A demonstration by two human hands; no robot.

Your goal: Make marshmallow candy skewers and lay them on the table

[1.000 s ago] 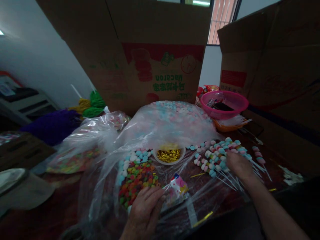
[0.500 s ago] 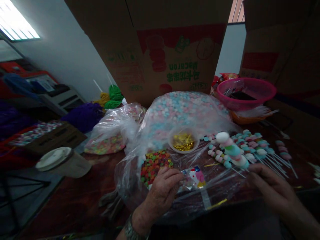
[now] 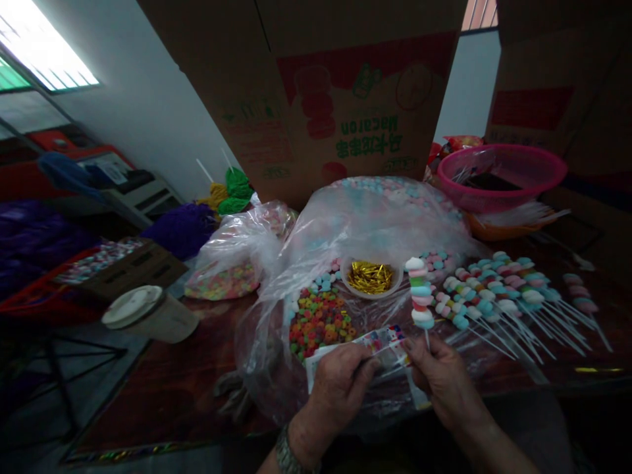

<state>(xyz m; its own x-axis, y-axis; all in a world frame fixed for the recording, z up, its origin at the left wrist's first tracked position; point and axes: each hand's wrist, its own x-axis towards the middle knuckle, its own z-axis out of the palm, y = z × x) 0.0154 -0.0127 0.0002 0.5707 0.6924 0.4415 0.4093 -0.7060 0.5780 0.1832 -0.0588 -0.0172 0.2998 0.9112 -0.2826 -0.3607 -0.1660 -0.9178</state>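
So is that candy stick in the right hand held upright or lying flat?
Upright. The candy skewer stands vertical, stick end pinched in the right hand, candies stacked above.

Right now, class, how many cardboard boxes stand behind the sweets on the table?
2: the large brown cardboard box with red and green print behind the clear bags, and another brown cardboard box at far right. More may be hidden.

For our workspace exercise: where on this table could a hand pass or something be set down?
Bare dark wooden table lies between the white lidded cup and the clear plastic sheet. Crowded: the row of marshmallow skewers, the small bowl of gold twist ties.
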